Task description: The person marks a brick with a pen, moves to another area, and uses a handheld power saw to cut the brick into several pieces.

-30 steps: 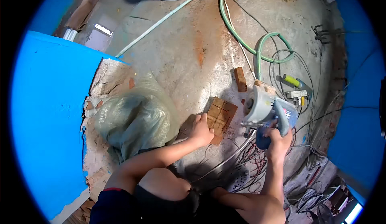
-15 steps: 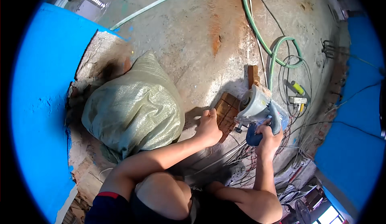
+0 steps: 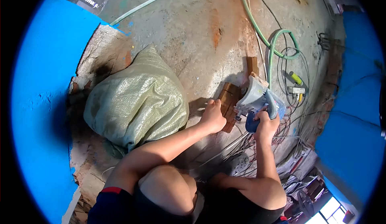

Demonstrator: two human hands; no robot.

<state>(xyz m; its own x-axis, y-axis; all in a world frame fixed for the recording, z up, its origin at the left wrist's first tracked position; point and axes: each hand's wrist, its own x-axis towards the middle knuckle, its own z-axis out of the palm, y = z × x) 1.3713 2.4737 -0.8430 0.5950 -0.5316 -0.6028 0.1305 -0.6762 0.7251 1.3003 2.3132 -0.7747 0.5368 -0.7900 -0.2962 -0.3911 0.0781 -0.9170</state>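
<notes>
In my right hand (image 3: 267, 126) is a handheld circular saw (image 3: 257, 95) with a blue body and a grey metal guard; the fingers wrap round its rear handle. The guard sits against the right side of a brown, wooden-looking block (image 3: 228, 99) on the floor, and the blade is hidden. My left hand (image 3: 214, 117) grips the near left edge of this block, thumb and fingers bent over it, close to the saw. A smaller brown block (image 3: 252, 65) lies just beyond the guard.
A full woven sack (image 3: 136, 99) stands left of my left arm. Green hose (image 3: 277, 43) and thin cables loop over the concrete floor. At the right lie a yellow-green tool (image 3: 296, 77) and a white power strip (image 3: 296, 90). Tangled wires (image 3: 247, 155) lie near my foot.
The whole view has shifted a little, moving the floor upward. The saw sits slightly farther left against the block, its guard turned a little. Both hands keep their hold.
</notes>
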